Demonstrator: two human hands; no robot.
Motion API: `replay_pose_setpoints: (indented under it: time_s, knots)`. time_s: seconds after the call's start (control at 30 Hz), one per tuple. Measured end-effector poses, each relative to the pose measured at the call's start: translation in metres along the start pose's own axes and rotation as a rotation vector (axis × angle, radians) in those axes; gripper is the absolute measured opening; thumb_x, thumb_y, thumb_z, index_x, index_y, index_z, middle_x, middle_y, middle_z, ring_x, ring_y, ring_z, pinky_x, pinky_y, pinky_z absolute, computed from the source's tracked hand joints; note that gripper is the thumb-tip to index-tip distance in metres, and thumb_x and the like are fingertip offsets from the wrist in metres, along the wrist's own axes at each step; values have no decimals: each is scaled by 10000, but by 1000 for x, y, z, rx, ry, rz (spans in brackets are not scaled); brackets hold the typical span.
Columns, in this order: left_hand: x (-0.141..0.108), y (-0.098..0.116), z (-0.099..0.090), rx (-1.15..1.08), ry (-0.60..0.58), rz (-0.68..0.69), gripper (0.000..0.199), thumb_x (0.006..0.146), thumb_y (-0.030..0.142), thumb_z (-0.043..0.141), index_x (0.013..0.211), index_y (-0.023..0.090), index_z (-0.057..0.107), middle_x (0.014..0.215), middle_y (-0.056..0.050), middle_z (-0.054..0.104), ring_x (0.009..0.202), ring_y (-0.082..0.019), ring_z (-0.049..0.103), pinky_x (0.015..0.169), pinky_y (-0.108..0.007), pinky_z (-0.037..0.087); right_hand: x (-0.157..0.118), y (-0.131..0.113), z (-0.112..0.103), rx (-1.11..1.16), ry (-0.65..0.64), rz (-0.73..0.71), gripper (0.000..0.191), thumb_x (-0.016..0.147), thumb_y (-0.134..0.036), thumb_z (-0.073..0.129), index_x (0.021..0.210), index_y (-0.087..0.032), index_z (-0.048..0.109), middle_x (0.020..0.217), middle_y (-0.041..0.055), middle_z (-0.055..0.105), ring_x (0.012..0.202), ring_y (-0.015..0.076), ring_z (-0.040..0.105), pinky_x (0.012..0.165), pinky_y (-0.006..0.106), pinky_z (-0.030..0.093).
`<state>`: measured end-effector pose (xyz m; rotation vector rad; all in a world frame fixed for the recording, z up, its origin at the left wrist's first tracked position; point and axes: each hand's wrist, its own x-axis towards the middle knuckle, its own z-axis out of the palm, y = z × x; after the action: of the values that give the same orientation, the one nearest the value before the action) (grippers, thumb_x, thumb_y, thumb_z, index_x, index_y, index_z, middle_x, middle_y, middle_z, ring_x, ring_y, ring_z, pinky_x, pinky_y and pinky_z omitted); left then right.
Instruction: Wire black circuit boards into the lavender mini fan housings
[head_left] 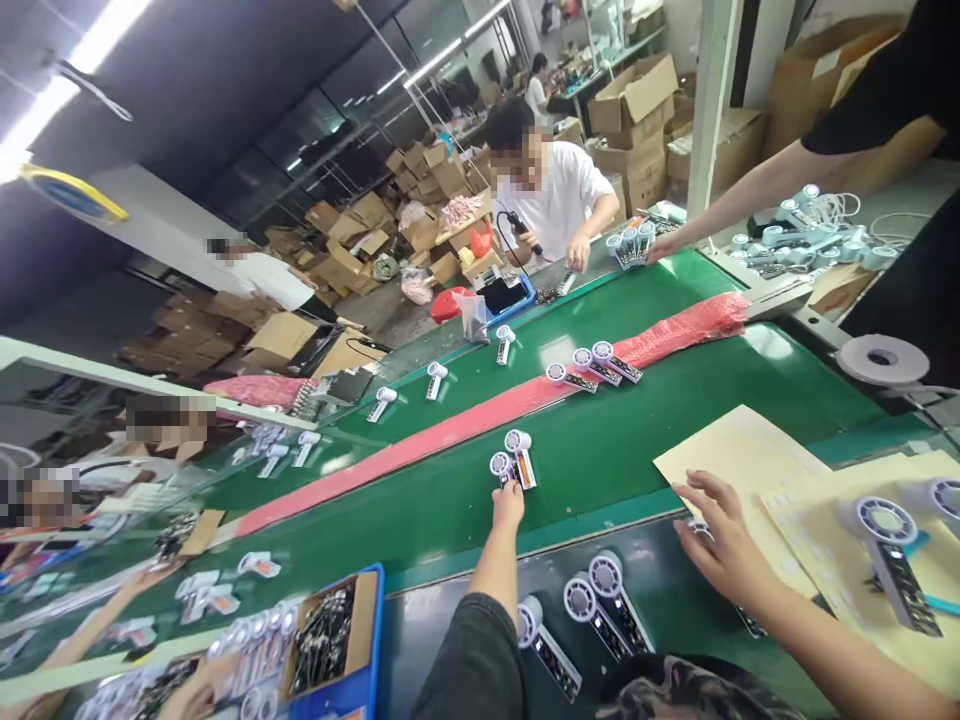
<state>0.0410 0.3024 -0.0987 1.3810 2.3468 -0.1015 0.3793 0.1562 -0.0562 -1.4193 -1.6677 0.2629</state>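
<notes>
My left hand [508,505] reaches over the green conveyor belt, its fingers closed on the handle of a small white handheld fan [499,463]. Touching or very near that one is a second handheld fan [523,462], its handle showing orange inside. My right hand [720,545] is open, fingers spread, at the edge of a cream sheet [739,450]. Beneath it lies another handheld fan [750,622], mostly hidden by the palm; whether they touch I cannot tell. Between my arms are three handheld fans [606,575] with open handles showing their insides.
A red strip [450,430] divides the belt [592,470] lengthwise, with several fans along it. To the right are a tape roll [882,360] and a fan [896,570] on cream sheets. A blue crate [375,640] stands at lower left. Co-workers sit opposite; another person's arm [757,190] reaches in from the right.
</notes>
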Motion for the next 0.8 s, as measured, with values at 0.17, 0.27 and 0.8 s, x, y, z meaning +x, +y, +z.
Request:
replay_pose_setpoints:
  time_s: [0.17,0.27,0.8]
  knots:
    - [7,0,33,-57,-14,-103,405,943,390,582,1288,181,544,1294,-111,574,1091,-239,612,914,-457,542,-33,-16,7,107,-184,-43,350,947,-197,484,1286,-283,488,1288,114,468,1132,224,575,922,390,558]
    - [14,9,42,-59,-27,-169,455,931,403,596,1327,192,516,1352,-118,533,1150,-264,584,945,-482,523,-56,-7,-9,68,-227,20,323,954,-223,481,1268,-290,509,1266,109,501,1163,239,571,923,395,564]
    - [-31,-3,-12,-410,-124,32,326,965,340,548,1241,168,572,1104,-78,668,927,-188,674,810,-369,576,-91,-20,-13,226,-179,194,328,903,-263,531,1207,-279,655,1193,116,658,867,200,714,849,322,607]
